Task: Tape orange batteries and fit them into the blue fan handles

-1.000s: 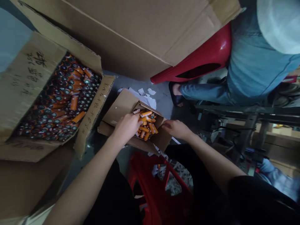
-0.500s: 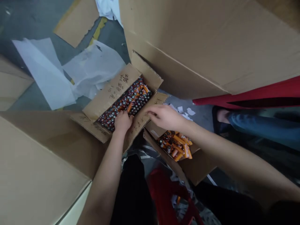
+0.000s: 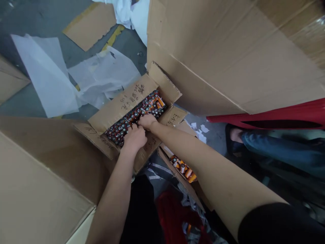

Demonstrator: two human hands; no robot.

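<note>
An open cardboard box (image 3: 111, 109) with handwriting on its flaps holds many small cylinders (image 3: 118, 128), packed upright with dark round ends showing. They look like orange-wrapped batteries. My left hand (image 3: 135, 137) is at the box's near side, its fingers bent down onto the cylinders. Right beside it, my right hand (image 3: 148, 121) reaches in with curled fingers. The fingertips of both are hidden, so what they grip does not show. Below my right forearm, a smaller open carton (image 3: 175, 173) contains loose orange cylinders (image 3: 183, 166), partly covered by the arm.
Large cartons stand at the left (image 3: 45, 183) and upper right (image 3: 203, 61). White paper sheets (image 3: 104, 73) and a cardboard piece (image 3: 90, 25) lie on the floor. A red stool-like object (image 3: 169, 213) is below. Another person's leg (image 3: 274, 145) shows at right.
My right hand has moved left and down from above the smaller carton into the box, next to my left hand. The orange cylinder standing out by my left fingers is now out of sight.
</note>
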